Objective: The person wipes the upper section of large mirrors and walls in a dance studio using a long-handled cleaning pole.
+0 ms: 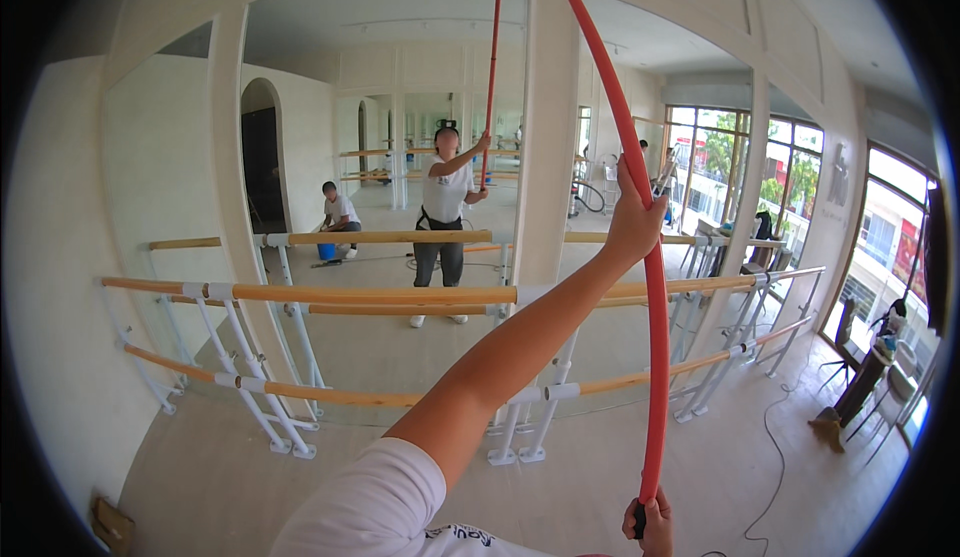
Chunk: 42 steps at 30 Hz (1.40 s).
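1. Shows dark lettering (455,535) on white shirt (360,492), only partly legible among folds.
2. Shows grey emblem (838,171) on right-hand wall (856,162), above lettering too small to read.
3. Shows red panel (908,247) outdoors, unreadable.

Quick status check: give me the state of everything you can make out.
Left hand: closed around the pole, arm reaching out.
Right hand: closed around the pole's lower part.
Red pole: held raised, top running out of frame.
Wooden barres: mounted at two heights on white posts.
Mirror: reflecting the room.
Cable: lying loose on the floor.
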Available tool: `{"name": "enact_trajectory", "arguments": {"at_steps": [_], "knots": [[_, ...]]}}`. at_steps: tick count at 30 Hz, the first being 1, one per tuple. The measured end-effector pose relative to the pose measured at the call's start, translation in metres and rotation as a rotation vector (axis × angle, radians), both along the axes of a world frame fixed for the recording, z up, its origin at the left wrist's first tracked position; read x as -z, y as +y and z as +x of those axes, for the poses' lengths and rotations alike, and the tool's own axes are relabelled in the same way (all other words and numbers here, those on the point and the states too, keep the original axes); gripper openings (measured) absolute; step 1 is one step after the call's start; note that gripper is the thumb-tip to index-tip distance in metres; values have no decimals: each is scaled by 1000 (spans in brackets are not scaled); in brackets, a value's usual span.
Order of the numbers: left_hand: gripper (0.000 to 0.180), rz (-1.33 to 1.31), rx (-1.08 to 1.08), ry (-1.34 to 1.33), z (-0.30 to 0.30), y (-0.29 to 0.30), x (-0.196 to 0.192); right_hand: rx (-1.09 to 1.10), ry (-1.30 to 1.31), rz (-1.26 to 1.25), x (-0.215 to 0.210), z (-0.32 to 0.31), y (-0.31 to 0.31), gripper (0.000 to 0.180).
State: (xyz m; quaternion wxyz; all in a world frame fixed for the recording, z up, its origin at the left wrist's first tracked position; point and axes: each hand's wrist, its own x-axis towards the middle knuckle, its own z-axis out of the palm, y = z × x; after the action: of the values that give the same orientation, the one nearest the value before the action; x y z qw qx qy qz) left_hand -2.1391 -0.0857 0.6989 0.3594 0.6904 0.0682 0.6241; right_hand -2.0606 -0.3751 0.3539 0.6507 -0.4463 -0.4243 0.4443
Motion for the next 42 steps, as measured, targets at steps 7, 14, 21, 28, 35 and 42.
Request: {"name": "enact_trajectory", "arguments": {"at_steps": [7,14,21,28,35,42], "knots": [[56,-59,195,-23,-61,1,2,199,-257,36,-36,-50,0,43],[38,27,52,-170,-104,18,-14,271,-467,-53,-85,-32,-10,45],[33,-103,17,44,-148,6,-38,500,-712,48,-119,-13,-4,63],[27,-141,56,-123,-163,8,-45,612,-1084,242,-148,-3,5,68],[30,-211,35,-78,-172,12,-65,691,-1228,195,-178,9,8,68],[48,-56,-333,-384,-135,56,-114,696,-1194,14,-196,36,16,63]]}}
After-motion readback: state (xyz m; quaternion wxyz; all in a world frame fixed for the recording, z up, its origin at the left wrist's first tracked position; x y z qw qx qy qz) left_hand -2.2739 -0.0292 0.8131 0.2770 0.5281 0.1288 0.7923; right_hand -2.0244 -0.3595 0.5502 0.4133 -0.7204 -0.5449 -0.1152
